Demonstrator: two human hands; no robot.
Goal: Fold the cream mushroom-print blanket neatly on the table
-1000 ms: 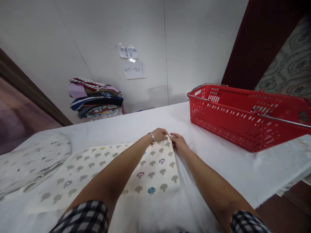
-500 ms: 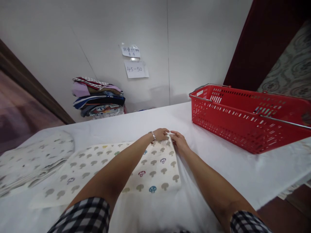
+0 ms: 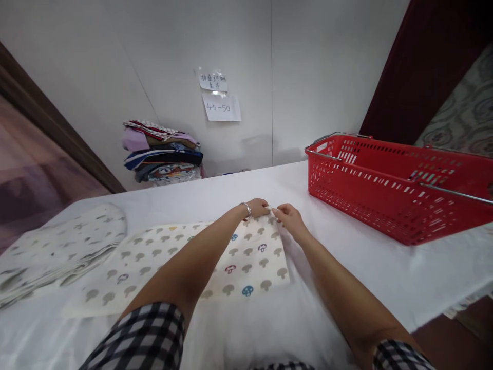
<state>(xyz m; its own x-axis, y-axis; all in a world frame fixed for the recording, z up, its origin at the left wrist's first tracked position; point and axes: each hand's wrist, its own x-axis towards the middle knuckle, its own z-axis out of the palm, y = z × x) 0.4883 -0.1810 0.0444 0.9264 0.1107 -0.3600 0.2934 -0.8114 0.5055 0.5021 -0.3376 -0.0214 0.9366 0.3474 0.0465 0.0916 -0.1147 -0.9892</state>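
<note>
A cream cloth printed with grey and coloured mushrooms (image 3: 246,267) lies folded flat on the white-covered table (image 3: 346,277). At its far right corner my left hand (image 3: 257,207), with a bracelet at the wrist, is closed on the cloth's edge. Just to the right, my right hand (image 3: 289,220) pinches at the same corner with thumb and forefinger. A small bit of the corner stands up between the two hands. My left forearm covers the middle of the cloth.
Left of the cloth lies a folded white cloth with small dark prints (image 3: 69,241). A stack of folded clothes (image 3: 164,151) stands by the wall. The red plastic basket (image 3: 358,192) with metal handles sits on the right. Two paper signs (image 3: 221,108) hang on the wall.
My fingers have drawn the corner of the mushroom cloth up slightly between them. The view has shifted a little, so things appear further right.
</note>
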